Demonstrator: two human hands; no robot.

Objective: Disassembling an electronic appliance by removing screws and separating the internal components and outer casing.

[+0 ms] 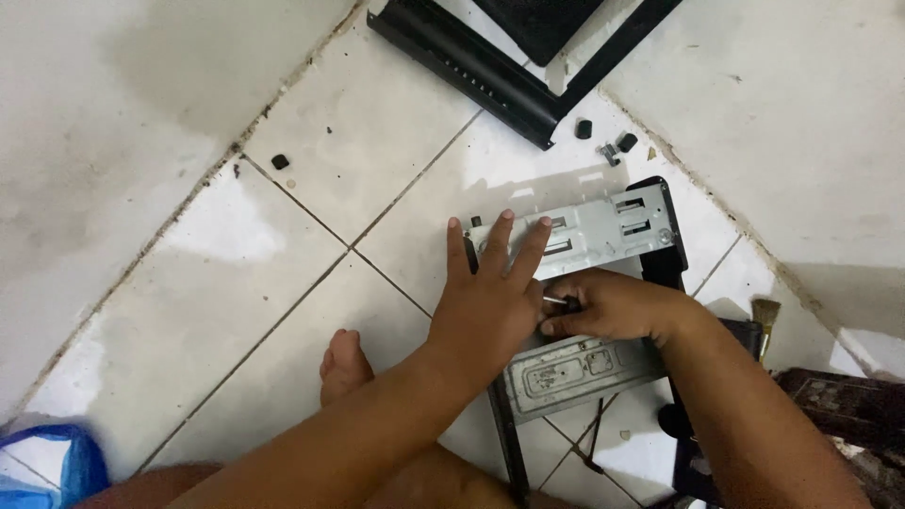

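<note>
White tiled floor (pixel 311 160) with dark grout lines, meeting pale walls at the upper left and upper right. Grey metal chassis frame (pixel 603 231) with black side rails lies on the tiles at centre right. Left hand (pixel 490 292) pressed flat on the frame's upper plate, fingers spread and extended, gripping nothing. Right hand (pixel 608 306) just beside it, touching the left at the thumb side, fingers curled closed around a small metal-tipped tool (pixel 556 302), most of it hidden in the fist. Lower grey plate (pixel 575 372) of the frame shows below both hands. Bare foot (pixel 341 363) rests on the tile left of the frame. Black framed panel (pixel 490 71) lies at the top. Small black caps (pixel 605 139) scattered near it; one more (pixel 280 161) well apart to the left. Paintbrush (pixel 765 316) at right. Blue bag (pixel 57 467) in lower left corner.
</note>
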